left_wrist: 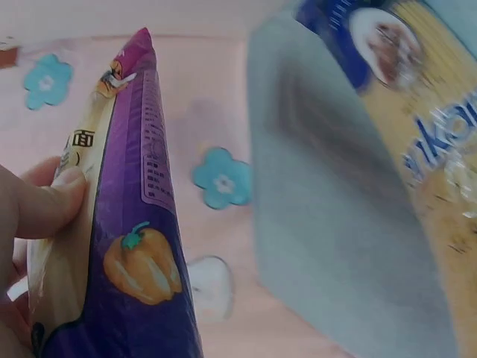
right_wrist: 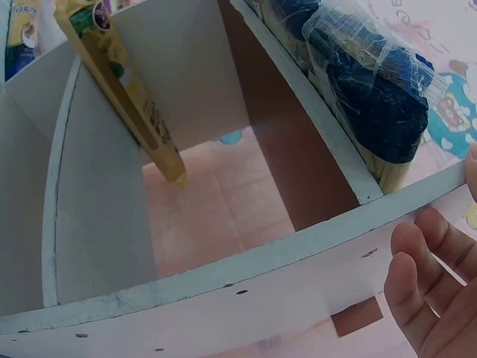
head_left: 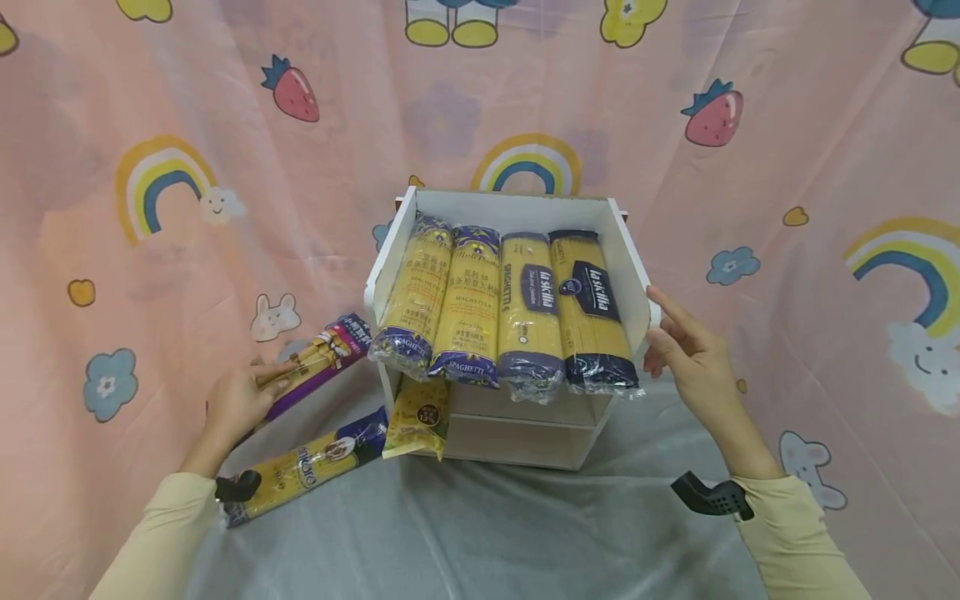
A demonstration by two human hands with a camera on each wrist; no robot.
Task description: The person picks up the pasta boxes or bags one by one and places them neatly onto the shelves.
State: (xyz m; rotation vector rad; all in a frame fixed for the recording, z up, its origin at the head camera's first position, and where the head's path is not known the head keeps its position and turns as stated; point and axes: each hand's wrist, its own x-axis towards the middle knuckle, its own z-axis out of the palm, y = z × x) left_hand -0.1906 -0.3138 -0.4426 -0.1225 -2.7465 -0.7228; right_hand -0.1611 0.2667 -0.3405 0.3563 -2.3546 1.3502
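Observation:
My left hand (head_left: 238, 400) pinches a purple noodle packet (left_wrist: 138, 194) between thumb and fingers, left of the white shelf (head_left: 517, 429). Below that hand lies a blue and yellow pasta packet (head_left: 307, 467) marked "nkare", also seen in the left wrist view. My right hand (head_left: 693, 354) holds the right side panel of the shelf at its front edge; in the right wrist view its fingertips (right_wrist: 406, 276) are against the panel's outer face. Several spaghetti packets, among them a dark-labelled one (head_left: 592, 308), lie side by side in the shelf's top tray.
A yellow packet (head_left: 416, 417) sticks out of the left part of the compartment beneath the top tray. Grey cloth (head_left: 525, 533) covers the surface under the shelf. A pink patterned curtain (head_left: 345, 167) hangs behind and at both sides.

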